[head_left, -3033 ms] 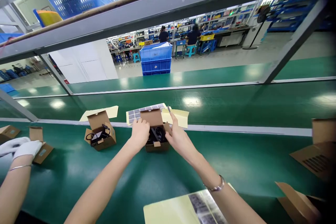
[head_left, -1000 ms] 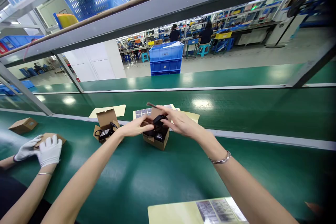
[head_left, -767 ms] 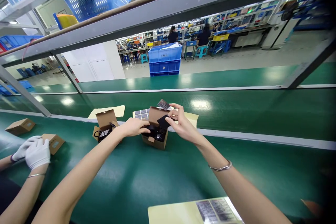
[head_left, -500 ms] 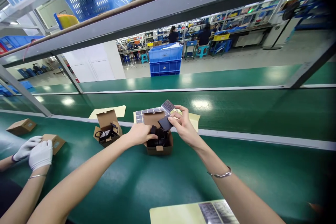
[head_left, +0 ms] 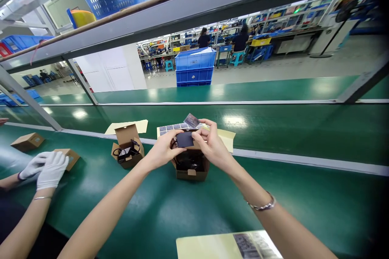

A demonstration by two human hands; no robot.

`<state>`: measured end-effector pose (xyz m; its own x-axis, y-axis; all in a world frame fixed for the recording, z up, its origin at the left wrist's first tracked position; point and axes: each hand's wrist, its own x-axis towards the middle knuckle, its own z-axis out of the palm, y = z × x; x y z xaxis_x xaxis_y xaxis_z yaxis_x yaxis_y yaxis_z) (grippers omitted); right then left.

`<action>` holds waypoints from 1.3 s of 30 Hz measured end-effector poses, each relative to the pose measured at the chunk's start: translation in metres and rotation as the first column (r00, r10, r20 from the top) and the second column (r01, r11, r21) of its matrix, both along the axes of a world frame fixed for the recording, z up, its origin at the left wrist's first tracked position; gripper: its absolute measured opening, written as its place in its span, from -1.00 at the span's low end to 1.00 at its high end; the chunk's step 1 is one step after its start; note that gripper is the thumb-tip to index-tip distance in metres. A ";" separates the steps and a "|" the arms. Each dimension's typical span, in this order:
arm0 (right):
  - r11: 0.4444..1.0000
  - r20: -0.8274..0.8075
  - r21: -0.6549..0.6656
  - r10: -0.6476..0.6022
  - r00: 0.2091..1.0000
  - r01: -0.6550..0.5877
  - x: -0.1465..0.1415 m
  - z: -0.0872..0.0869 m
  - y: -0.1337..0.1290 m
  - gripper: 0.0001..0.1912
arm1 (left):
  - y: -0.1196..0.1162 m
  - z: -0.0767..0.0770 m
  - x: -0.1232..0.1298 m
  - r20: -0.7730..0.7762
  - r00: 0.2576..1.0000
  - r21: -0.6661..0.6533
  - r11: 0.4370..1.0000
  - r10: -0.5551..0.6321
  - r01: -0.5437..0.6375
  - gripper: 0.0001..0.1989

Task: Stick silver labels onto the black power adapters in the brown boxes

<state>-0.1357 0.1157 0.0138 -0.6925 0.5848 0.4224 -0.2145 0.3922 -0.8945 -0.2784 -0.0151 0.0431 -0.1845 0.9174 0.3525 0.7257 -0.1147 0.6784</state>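
Note:
Above an open brown cardboard box [head_left: 192, 175], my left hand [head_left: 164, 149] is closed on the left end of a flat black power adapter [head_left: 184, 139]. The thumb and fingers of my right hand [head_left: 210, 142] grip the adapter's right edge. A dark silver label sticker [head_left: 191, 120] stands out from a fingertip of that same hand. Black contents, partly in shadow, lie inside the box. Just behind it lies a sheet of labels [head_left: 167, 128], partly hidden by my hands.
On the left stands another open box [head_left: 129, 160] with a labelled adapter and cables. A co-worker's white-gloved hands [head_left: 51, 170] touch a closed box [head_left: 69, 158]; a second closed box [head_left: 28, 141] lies behind. Another label sheet [head_left: 206, 247] lies at the front edge. A shelf frame [head_left: 182, 6] crosses above.
The adapter has turned level and moved slightly left, out over the box. My left hand has come up from the box's contents onto the adapter. The view has shifted slightly.

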 end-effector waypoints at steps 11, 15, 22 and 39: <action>0.984 0.094 0.093 -0.159 0.983 0.151 0.035 0.009 0.015 -0.57 | -0.012 -0.008 0.000 0.210 0.977 -0.034 0.999 0.015 -0.008 -0.52; 0.992 0.068 0.022 -0.128 0.990 0.126 0.051 0.027 0.008 -0.70 | -0.015 -0.009 0.005 0.172 0.984 -0.018 0.999 0.048 -0.046 -0.53; 0.979 0.168 -0.182 0.118 0.979 -0.087 0.048 0.030 -0.019 -0.68 | -0.015 -0.009 0.024 0.202 0.979 0.004 0.999 0.033 -0.034 -0.56; 0.998 0.220 -0.054 -0.002 0.976 0.015 0.038 0.018 -0.027 -0.72 | -0.016 -0.018 0.027 0.184 0.981 0.026 0.998 0.056 -0.062 -0.57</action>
